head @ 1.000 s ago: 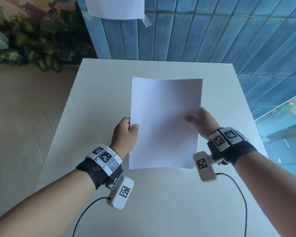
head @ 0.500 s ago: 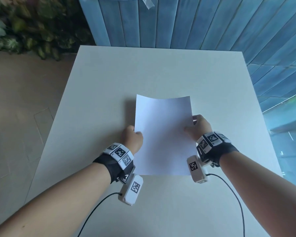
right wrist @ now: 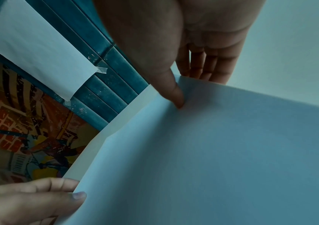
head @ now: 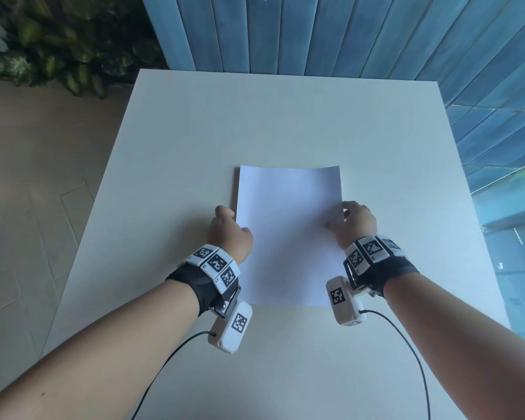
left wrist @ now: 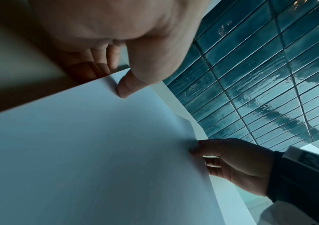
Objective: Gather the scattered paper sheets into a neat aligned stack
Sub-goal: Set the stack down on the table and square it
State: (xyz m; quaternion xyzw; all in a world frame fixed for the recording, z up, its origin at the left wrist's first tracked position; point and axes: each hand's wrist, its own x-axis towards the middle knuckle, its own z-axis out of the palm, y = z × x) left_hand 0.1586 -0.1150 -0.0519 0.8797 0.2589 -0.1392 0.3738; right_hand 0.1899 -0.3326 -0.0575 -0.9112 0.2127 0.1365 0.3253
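A stack of white paper sheets (head: 288, 234) lies lengthwise over the middle of the white table (head: 285, 116), its edges lined up and its far end slightly curled. My left hand (head: 234, 228) pinches the left long edge, thumb on top (left wrist: 125, 89) and fingers beneath. On the opposite long edge my right hand (head: 350, 221) pinches the same way, thumb (right wrist: 175, 92) on the top sheet. In the wrist views the stack (left wrist: 97, 152) (right wrist: 212, 152) bows a little between the hands. Whether its underside touches the table is hidden.
Blue tiled wall (head: 315, 31) runs behind the table, with leafy plants (head: 58, 56) at the back left. One sheet (right wrist: 39, 50) is taped to that wall. Black cables (head: 406, 344) trail from both wrist cameras toward me. Tan floor lies left of the table.
The stack, held up and tilted toward me a second ago, has come down flat and low over the table. Both hands kept their pinch and moved down with it.
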